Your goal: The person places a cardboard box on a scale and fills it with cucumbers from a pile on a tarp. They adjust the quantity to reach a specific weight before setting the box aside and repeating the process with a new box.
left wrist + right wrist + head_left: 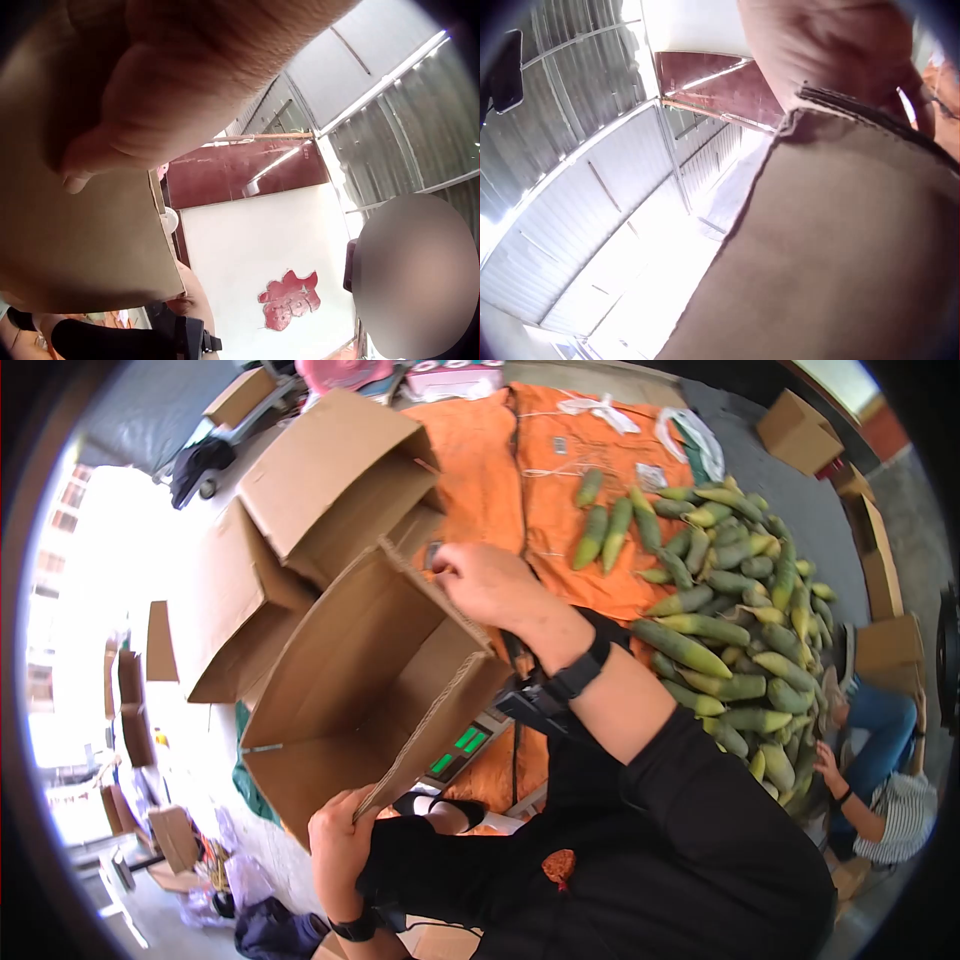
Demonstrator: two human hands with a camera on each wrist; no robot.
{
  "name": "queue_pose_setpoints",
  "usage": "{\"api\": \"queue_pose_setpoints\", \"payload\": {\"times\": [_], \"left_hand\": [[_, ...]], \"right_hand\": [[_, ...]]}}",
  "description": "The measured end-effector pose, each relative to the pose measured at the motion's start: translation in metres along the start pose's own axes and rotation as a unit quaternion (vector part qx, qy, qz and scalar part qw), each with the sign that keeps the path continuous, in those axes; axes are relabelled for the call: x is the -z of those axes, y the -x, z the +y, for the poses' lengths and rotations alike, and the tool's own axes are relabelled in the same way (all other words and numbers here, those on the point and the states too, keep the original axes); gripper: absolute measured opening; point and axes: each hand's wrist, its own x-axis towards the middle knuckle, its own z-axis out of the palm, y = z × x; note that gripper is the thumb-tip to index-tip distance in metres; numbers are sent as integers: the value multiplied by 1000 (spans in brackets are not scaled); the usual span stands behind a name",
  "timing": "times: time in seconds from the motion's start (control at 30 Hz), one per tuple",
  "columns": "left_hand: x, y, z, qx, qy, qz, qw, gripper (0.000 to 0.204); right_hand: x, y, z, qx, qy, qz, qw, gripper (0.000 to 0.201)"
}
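An open cardboard box (330, 670) is tilted in front of me, its bare brown inside facing up. The left hand (340, 845) grips the near rim at the lower left, fingers curled over the edge. At the box's far right side, the right hand (490, 585) holds the rim by the upper corner. In the left wrist view, the left hand (180, 97) lies across the cardboard wall (90, 240). The right wrist view has the right hand (840, 52) at the torn edge of the box wall (840, 225). A scale display (460, 750) glows green beside the box.
Two more open cardboard boxes (330, 470) stand behind, at the upper left. A large pile of long green radishes (740, 630) lies to the right, partly on an orange sheet (470, 450). Another person (890, 810) sits beyond the pile. Plastic bags (245, 880) lie lower left.
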Motion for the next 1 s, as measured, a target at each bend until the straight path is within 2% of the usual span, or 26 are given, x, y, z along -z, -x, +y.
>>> {"api": "queue_pose_setpoints", "payload": {"times": [0.23,0.33,0.4,0.47,0.53,0.6,0.67,0.7,0.73,0.77,0.83,0.87,0.9,0.97,1.0], "left_hand": [[-7,6,2,12,-21,39,999,21],[-7,3,6,14,-28,53,998,21],[-7,4,5,24,-34,54,998,21],[-9,2,-1,27,-17,28,999,20],[-9,1,0,30,-15,29,999,20],[-9,1,3,35,-14,29,999,20],[-10,0,5,49,-2,36,998,22],[-10,0,6,53,-2,40,998,22],[-10,-1,6,54,-11,40,998,20],[-10,-1,7,55,-21,40,998,19],[-10,-1,9,65,-15,39,997,18],[-9,-1,10,69,-9,35,997,17],[-8,-2,12,77,-9,41,996,17],[-8,-3,15,66,-11,42,997,16],[-8,-4,14,73,-10,48,996,16]], "right_hand": [[10,10,8,17,-94,25,995,24],[28,14,25,75,-285,5,955,23],[49,16,46,47,-331,4,942,24],[80,29,67,-23,-316,34,948,24],[94,31,125,-42,-133,103,985,23],[95,44,204,-78,-45,144,986,26],[91,70,289,-164,100,122,974,28],[94,92,299,-208,141,107,962,28],[92,112,329,-256,192,78,944,27],[82,142,381,-272,225,97,931,29],[80,191,398,-387,281,70,875,33],[81,208,382,-430,281,50,856,37],[75,226,404,-472,300,26,828,46],[67,255,402,-471,323,33,820,52],[63,263,399,-485,325,8,812,53]]}}
